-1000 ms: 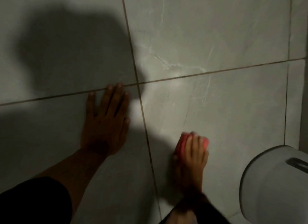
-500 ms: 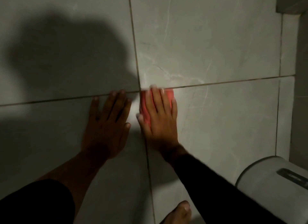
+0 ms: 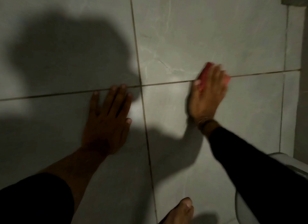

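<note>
My left hand (image 3: 106, 122) lies flat on the grey tiled floor (image 3: 183, 32), fingers straight, fingertips touching the horizontal grout line. It is in shadow. My right hand (image 3: 208, 97) presses a red sponge (image 3: 203, 75) onto the same grout line, right of the grout crossing. The fingers lie over the top of the sponge and the thumb is against its left side. Most of the sponge is hidden under the hand, and the hand is blurred.
A bare foot (image 3: 181, 212) stands on the tile at the bottom centre. A white rounded container (image 3: 283, 162) sits at the lower right, partly behind my right sleeve. A wall base (image 3: 303, 90) runs along the right edge. A large shadow covers the left tiles.
My right hand with the sponge went up from the lower tile to the grout crossing, then slid right along the horizontal grout line. The left hand stayed put.
</note>
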